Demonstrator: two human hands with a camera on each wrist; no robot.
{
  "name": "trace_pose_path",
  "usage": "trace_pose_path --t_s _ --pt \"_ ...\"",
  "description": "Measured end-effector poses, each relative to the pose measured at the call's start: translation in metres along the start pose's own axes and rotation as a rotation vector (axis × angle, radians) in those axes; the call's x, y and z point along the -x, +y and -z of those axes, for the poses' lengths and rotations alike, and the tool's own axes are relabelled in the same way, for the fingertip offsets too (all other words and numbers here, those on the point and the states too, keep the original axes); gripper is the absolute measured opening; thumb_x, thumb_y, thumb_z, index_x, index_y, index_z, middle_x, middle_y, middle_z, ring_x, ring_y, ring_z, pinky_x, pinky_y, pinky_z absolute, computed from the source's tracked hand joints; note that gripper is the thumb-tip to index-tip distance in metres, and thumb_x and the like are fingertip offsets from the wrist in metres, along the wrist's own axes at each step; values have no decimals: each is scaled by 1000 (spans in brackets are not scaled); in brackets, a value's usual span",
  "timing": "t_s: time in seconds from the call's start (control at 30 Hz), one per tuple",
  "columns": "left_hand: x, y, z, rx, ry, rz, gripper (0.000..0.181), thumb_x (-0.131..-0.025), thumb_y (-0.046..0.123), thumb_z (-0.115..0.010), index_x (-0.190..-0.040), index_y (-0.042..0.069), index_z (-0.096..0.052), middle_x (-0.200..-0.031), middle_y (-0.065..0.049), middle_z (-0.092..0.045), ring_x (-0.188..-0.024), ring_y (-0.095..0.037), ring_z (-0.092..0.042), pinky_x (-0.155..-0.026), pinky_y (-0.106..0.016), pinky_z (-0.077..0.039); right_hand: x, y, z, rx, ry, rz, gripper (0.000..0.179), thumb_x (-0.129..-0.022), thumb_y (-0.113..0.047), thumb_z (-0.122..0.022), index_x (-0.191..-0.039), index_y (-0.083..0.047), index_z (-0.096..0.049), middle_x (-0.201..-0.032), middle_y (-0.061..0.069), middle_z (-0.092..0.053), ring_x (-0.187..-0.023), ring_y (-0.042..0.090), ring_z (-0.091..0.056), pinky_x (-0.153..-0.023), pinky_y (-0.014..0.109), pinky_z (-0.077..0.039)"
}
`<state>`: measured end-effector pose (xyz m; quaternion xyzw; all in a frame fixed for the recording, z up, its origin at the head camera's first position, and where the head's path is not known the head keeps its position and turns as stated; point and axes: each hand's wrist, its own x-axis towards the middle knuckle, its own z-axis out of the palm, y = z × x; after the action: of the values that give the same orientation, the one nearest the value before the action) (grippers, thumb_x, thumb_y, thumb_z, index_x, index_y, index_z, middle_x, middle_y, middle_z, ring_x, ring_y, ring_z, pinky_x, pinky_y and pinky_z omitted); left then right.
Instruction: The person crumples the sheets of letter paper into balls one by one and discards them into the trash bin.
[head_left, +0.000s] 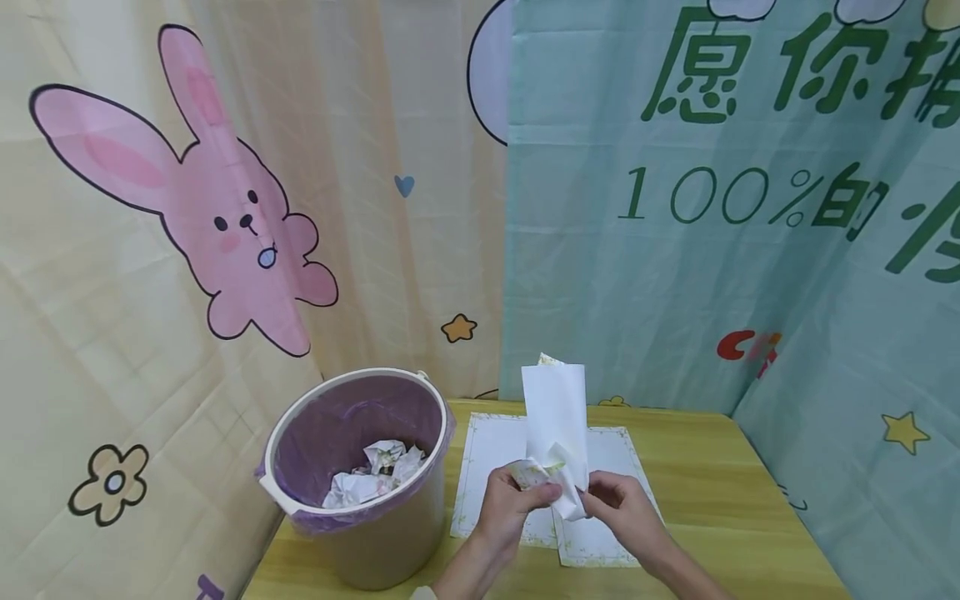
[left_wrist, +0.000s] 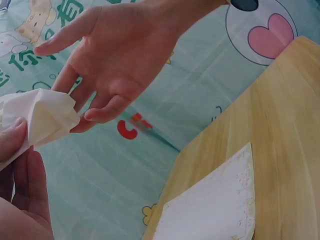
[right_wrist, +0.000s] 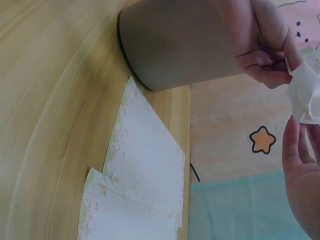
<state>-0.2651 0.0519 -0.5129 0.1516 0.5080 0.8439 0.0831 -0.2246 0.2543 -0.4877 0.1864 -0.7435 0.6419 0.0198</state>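
A white sheet of paper (head_left: pixel 557 412) with a printed floral edge is folded lengthwise and crumpled at its lower end, held upright above the table. My left hand (head_left: pixel 513 504) pinches that crumpled end, its thumb lying across the front. At the other side, my right hand (head_left: pixel 628 510) touches the paper's edge with its fingertips; the left wrist view shows its palm (left_wrist: pixel 122 60) facing the camera and the thumb standing away from the paper. Below the hands, two flat sheets with floral borders, a left one (head_left: pixel 480 475) and a right one (head_left: pixel 600 546), overlap on the table.
Left of the hands stands a beige bin (head_left: pixel 382 542) with a purple liner (head_left: pixel 315 446), holding crumpled paper (head_left: pixel 356 487). The wooden table (head_left: pixel 720 492) meets printed curtains (head_left: pixel 615 333) at its back and sides.
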Motion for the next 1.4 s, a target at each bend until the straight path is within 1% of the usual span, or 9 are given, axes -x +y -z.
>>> trace_pose_path --t_s 0.23,0.5,0.63,0.77,0.87,0.93,1.03,1.13,1.4 --pt "-3 9 3 -128 -45 -26 25 -86 5 -84 -108 -5 -77 -104 -11 -76 -95 -19 -70 -79 -31 -59 1 -5 -5 41 18 30 68 -91 -3 -79 -147 12 -45 -130 26 -61 -109 17 -68 -89 32 -59" --pt "-7 16 11 -279 -436 -266 25 -89 -4 -78 -110 -16 -71 -108 -20 -74 -99 -19 -72 -86 -34 -60 2 -4 3 -131 50 -4 22 -94 6 -69 -112 -1 -79 -102 2 -77 -91 15 -71 -76 32 -60" --pt "-9 27 15 -370 -324 -316 41 -85 -3 -83 -123 -8 -70 -113 -19 -74 -102 -23 -71 -85 -37 -60 -1 -11 8 -90 69 -88 22 -94 3 -71 -115 6 -75 -102 1 -76 -91 15 -70 -77 33 -59" --pt "-3 49 23 -612 -100 -613 75 -71 1 -94 -139 4 -61 -120 -16 -65 -102 -27 -66 -78 -34 -61 -1 -18 11 28 154 -126 25 -94 3 -72 -116 15 -70 -102 10 -75 -86 15 -69 -72 30 -59" --pt "-1 61 26 -891 -57 -936 86 -65 12 -100 -141 9 -59 -132 -15 -57 -115 -30 -60 -87 -38 -58 2 -22 11 109 196 -150 25 -93 1 -74 -115 13 -72 -102 17 -75 -82 14 -69 -68 30 -59" --pt "-2 66 24 -1092 -100 -1028 88 -65 27 -100 -142 9 -60 -143 -13 -54 -128 -31 -54 -98 -44 -53 4 -25 9 144 190 -115 23 -92 1 -75 -113 11 -73 -101 18 -75 -80 13 -69 -66 30 -59" --pt "-4 65 22 -1314 -178 -958 99 -66 52 -95 -147 11 -57 -158 -11 -45 -143 -31 -43 -110 -57 -42 6 -25 5 175 135 11 20 -92 3 -75 -110 10 -75 -91 14 -73 -73 10 -65 -60 29 -57" --pt "-6 59 21 -1345 -234 -780 106 -67 57 -93 -152 8 -51 -162 -10 -39 -147 -27 -39 -111 -61 -39 7 -22 3 170 54 163 18 -91 6 -74 -109 7 -76 -82 10 -68 -68 7 -60 -55 28 -54" --pt "-6 42 26 -756 -460 -457 65 -82 10 -89 -139 -4 -61 -134 -14 -65 -118 -22 -65 -95 -33 -56 -2 -21 2 110 -112 276 19 -93 11 -67 -103 1 -79 -84 7 -67 -75 5 -57 -60 27 -55"
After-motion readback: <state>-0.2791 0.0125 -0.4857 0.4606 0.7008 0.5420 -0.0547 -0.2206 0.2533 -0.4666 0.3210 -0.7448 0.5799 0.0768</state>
